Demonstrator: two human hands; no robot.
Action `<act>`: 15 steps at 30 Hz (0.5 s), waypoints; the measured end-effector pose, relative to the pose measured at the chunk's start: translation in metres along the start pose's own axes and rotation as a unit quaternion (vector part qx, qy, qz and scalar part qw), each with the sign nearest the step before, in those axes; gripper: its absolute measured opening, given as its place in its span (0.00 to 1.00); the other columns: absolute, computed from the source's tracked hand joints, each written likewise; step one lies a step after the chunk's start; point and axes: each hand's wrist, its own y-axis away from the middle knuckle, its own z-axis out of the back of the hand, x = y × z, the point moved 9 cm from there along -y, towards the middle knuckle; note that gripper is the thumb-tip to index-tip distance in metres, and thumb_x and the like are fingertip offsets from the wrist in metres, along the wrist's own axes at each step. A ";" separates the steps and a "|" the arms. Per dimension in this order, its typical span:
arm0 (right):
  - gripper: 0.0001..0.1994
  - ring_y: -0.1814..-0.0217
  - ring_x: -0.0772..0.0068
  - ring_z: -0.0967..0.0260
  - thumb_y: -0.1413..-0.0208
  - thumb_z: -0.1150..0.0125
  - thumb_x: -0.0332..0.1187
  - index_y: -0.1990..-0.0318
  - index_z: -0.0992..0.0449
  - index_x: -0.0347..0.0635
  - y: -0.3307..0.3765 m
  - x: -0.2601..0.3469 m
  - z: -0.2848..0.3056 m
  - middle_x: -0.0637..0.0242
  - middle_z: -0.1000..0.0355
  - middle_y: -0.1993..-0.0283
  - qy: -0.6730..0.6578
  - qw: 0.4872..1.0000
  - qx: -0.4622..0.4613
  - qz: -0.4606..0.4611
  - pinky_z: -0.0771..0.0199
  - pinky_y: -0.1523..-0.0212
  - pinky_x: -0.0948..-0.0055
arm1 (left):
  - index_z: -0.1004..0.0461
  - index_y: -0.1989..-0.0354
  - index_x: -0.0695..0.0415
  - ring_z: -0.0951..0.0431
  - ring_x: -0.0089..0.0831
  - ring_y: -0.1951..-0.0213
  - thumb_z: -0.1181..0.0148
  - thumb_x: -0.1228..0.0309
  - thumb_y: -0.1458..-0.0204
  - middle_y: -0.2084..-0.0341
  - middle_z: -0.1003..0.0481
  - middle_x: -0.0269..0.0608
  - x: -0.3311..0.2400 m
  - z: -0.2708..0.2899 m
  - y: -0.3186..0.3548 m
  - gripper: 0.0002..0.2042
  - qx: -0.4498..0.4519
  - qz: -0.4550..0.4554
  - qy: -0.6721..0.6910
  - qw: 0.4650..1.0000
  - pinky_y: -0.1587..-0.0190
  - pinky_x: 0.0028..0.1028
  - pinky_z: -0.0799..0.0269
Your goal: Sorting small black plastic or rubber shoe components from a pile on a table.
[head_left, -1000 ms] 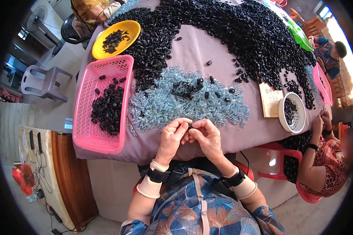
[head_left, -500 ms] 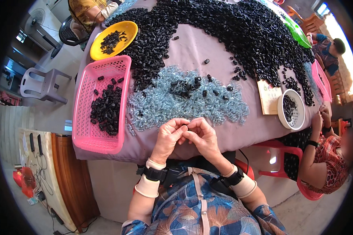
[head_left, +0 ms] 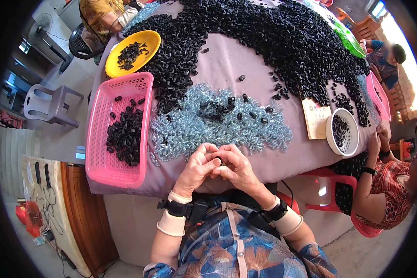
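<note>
My left hand (head_left: 197, 170) and my right hand (head_left: 236, 170) meet at the table's near edge. Their thumbs and fingers are closed around one small black plastic piece (head_left: 220, 161), mostly covered by the fingertips. Just beyond them spreads a heap of small clear, bluish ring-like parts (head_left: 185, 125). A few black cylindrical pieces (head_left: 216, 109) lie on top of that heap. To the left of my hands is a pink plastic basket (head_left: 147, 139), partly filled with black cylindrical pieces (head_left: 126, 132).
A large pile of black pieces (head_left: 264, 32) covers the far table. Around it are a yellow plate (head_left: 155, 46), a white basket (head_left: 352, 146), a booklet (head_left: 316, 123) and a green basket (head_left: 352, 44). Co-workers sit right (head_left: 380, 194), far right (head_left: 384, 60) and far left (head_left: 99, 16).
My hands have shifted slightly and their fingers have curled further around the black piece. The view has tilted a little; the table's contents look otherwise the same.
</note>
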 end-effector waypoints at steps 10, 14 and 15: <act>0.13 0.69 0.77 0.36 0.50 0.38 0.31 0.56 0.27 0.38 -0.001 -0.003 -0.001 0.64 0.39 0.60 -0.086 0.996 -0.015 -0.033 0.31 0.70 0.79 | 0.41 0.57 0.57 0.31 0.18 0.75 0.44 0.76 0.46 0.71 0.28 0.35 0.003 -0.001 -0.001 0.13 0.008 0.023 0.002 1.000 0.74 0.15 0.35; 0.13 0.69 0.78 0.36 0.50 0.39 0.29 0.56 0.28 0.38 -0.003 0.002 0.000 0.63 0.39 0.60 -0.015 0.999 -0.036 -0.006 0.30 0.74 0.80 | 0.40 0.56 0.57 0.31 0.18 0.75 0.46 0.76 0.46 0.71 0.28 0.36 0.002 0.003 -0.002 0.12 -0.033 -0.006 -0.005 0.999 0.75 0.16 0.36; 0.13 0.69 0.78 0.36 0.50 0.39 0.28 0.56 0.29 0.37 -0.003 0.005 0.001 0.63 0.38 0.60 -0.024 0.999 -0.047 -0.005 0.30 0.75 0.80 | 0.40 0.56 0.57 0.31 0.18 0.75 0.46 0.76 0.46 0.71 0.28 0.36 0.002 0.001 -0.001 0.12 -0.033 -0.005 -0.005 0.999 0.75 0.16 0.36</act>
